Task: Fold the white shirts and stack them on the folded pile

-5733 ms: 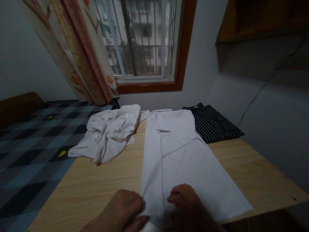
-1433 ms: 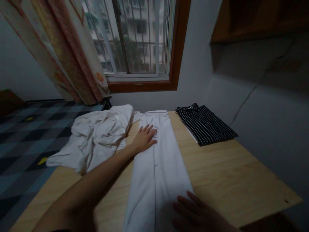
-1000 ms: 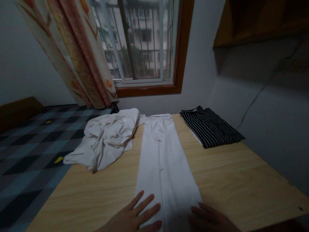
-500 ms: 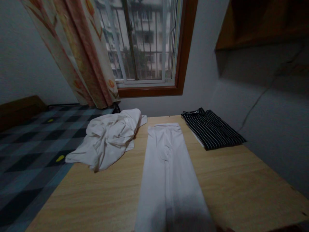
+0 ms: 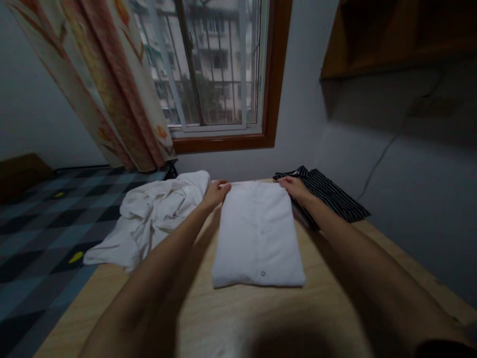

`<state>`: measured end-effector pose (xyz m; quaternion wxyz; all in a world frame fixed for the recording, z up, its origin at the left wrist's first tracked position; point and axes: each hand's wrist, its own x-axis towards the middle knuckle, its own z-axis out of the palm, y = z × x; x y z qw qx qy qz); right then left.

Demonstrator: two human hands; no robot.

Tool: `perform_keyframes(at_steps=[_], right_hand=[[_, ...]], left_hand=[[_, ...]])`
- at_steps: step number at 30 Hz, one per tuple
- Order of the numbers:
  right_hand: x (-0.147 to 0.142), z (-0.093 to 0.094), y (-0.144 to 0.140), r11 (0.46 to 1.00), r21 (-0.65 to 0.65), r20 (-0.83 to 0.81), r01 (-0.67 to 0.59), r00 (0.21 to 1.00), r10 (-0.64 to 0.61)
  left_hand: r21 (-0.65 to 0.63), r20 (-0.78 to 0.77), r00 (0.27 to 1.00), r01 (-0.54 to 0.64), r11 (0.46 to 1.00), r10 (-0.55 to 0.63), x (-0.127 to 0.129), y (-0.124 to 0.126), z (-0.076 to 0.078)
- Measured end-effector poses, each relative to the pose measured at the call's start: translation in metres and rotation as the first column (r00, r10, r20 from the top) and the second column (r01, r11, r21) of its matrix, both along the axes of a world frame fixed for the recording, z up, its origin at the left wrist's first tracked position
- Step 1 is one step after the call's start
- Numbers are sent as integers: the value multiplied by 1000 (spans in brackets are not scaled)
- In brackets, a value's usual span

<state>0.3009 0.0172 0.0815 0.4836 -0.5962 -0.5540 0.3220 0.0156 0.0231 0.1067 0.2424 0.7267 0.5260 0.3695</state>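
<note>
A white shirt lies folded into a compact rectangle on the wooden table, a button showing near its front edge. Both my arms reach across the table to its far edge. My left hand pinches the far left corner of the folded shirt. My right hand pinches the far right corner. The fingers of both hands are closed on the fabric.
A crumpled white garment lies at the table's left, hanging over the edge. A folded black striped shirt sits at the back right, by the wall. A window and a patterned curtain stand behind; a checkered surface lies to the left.
The long white strip of shirt has been folded in half, its near end brought to the far end. My hands moved from the table's front edge to the far corners.
</note>
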Motion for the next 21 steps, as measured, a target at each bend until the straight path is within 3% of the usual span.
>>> perform_keyframes(at_steps=[2, 3, 6, 8, 11, 15, 18, 21], right_hand=[[-4, -38, 14, 997, -46, 25, 56, 998, -55], [-5, -54, 14, 997, -50, 38, 61, 998, -59], [-6, -81, 11, 998, -8, 85, 60, 995, -59], [-7, -83, 12, 997, 52, 114, 65, 991, -71], [-11, -77, 23, 978, 204, 230, 31, 970, -78], [-16, -84, 35, 970, 244, 447, -6, 888, -107], [-13, -97, 30, 978, 205, 489, 40, 862, -138], [-11, -97, 12, 968, 239, 508, 75, 840, -191]], left_hand=[[84, -269, 952, -129, 988, 147, 3, 6, -26], [133, -369, 913, -135, 982, 176, 4, 2, -36], [271, -579, 806, 41, 962, 128, 9, -29, -51], [260, -676, 737, 202, 944, 28, 14, -56, -50], [101, -754, 637, 354, 930, -160, 19, -90, -49], [-71, -762, 592, 329, 942, -264, 18, -112, -70], [-86, -756, 607, 279, 957, -245, 14, -119, -88], [-81, -750, 618, 264, 961, -233, 12, -119, -90]])
